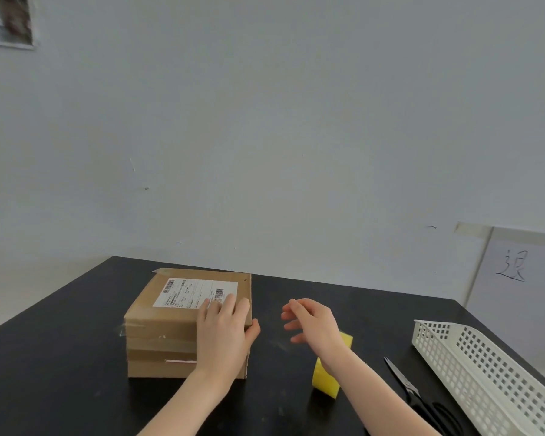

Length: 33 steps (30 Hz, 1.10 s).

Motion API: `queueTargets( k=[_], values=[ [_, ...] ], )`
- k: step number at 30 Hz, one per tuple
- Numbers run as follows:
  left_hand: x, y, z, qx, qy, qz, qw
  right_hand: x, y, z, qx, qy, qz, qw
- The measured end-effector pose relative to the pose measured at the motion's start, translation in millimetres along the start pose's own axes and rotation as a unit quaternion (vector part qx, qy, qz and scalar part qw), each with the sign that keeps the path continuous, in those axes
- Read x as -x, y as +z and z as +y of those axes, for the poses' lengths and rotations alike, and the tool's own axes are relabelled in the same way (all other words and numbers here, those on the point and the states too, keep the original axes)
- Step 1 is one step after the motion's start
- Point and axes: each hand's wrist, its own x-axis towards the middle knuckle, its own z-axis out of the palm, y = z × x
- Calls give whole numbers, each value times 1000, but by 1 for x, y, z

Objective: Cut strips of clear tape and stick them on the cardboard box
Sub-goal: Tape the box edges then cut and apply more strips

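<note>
Two bare hands are working over a black table [60,388], and the cardboard box [164,313] is sitting left of centre on it, close to the far edge. It is lying flat with its broad face up; the sides are looking nearly equal from this angle, so its longer axis is probably running left to right, as the white shipping label [192,291] on top is doing. Its near wall is facing the person. Glossy bands of clear tape [158,339] are crossing that brown wall, and a loose tab is sticking out at the left corner.

The left hand [224,332] is lying on the box's near right corner, fingers straight on the top, thumb spread against the right edge, covering part of the label. The right hand [312,322] is hovering just right of the box, fingers loosely bent and grasping nothing. Its wrist is hiding much of a yellow block [324,383], which is too covered to identify.

Scissors [403,382] are lying further right, blades pointing away and left, black handles cut off by the frame's bottom. A white perforated basket [485,357] is running off the right corner.
</note>
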Motion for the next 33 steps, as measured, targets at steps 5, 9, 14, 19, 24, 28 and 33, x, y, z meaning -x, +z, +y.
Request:
queueTargets(
  k=[5,9,14,19,24,28,33],
  values=[
    [5,-4,-5,30,24,17,999,0,0,-1,-4,-5,-1,1000],
    [13,-10,-16,66,49,32,996,-1,1,-4,4,-17,4,1000],
    [26,-18,-39,128,108,48,985,-2,3,-4,25,-23,10,999],
    [41,-27,-59,196,141,59,969,0,6,-4,49,-28,2,998],
    [50,-34,-71,227,177,80,954,-1,15,-4,96,-43,-30,994],
    [53,-39,-78,226,201,92,949,-2,27,-5,150,-61,-64,985],
    [50,-37,-91,204,218,63,952,-1,29,-8,152,-58,-71,984]
  ],
)
